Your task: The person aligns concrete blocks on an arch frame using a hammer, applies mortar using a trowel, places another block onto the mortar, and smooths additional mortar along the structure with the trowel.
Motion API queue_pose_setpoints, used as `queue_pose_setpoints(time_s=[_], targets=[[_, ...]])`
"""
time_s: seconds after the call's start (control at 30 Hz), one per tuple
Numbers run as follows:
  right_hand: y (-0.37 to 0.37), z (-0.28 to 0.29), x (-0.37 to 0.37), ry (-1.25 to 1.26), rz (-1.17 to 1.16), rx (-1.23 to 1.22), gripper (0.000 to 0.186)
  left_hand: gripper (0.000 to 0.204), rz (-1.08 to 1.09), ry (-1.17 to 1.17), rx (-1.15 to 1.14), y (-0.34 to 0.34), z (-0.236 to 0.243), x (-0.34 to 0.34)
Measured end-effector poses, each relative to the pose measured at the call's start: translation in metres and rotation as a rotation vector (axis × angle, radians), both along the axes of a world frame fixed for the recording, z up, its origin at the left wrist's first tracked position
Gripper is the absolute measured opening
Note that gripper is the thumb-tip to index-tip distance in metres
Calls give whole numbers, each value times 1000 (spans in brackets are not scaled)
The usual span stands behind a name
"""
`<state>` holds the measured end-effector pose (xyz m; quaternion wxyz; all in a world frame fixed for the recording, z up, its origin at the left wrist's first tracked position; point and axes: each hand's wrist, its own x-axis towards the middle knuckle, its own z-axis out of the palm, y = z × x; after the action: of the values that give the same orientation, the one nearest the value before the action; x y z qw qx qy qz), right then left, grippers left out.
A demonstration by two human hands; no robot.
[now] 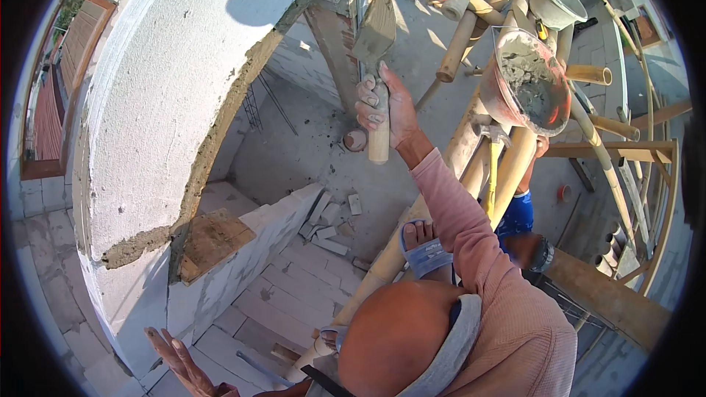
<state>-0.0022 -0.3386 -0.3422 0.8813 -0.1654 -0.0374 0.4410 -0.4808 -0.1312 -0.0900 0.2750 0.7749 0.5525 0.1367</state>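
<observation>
My right hand is wrapped round the wooden handle of a trowel. Its mortar-smeared blade points up and away, beside the edge of a wall. At the lower left my left hand is held with its fingers apart, holding nothing, close to the foot of a white arched wall. Rough grey mortar lines the curved edge of the arch. To the right of my right hand, a reddish bucket with wet mortar inside rests on bamboo poles.
Bamboo scaffold poles run beneath me; a hammer with a yellow handle lies across them. A whitish basin stands farther back. Below the poles, another person's blue clothing shows. Broken blocks lie beside a low block wall.
</observation>
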Motion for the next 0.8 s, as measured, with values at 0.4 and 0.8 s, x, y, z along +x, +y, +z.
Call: queue_pose_setpoints(time_s=[0.4, 0.8], targets=[[187, -24, 42, -287, -555, -122, 34, 79, -48, 251, 75, 30, -19, -46], [187, -121, -1, -652, -464, -730, 50, 79, 51, 338, 48, 28, -25, -64]])
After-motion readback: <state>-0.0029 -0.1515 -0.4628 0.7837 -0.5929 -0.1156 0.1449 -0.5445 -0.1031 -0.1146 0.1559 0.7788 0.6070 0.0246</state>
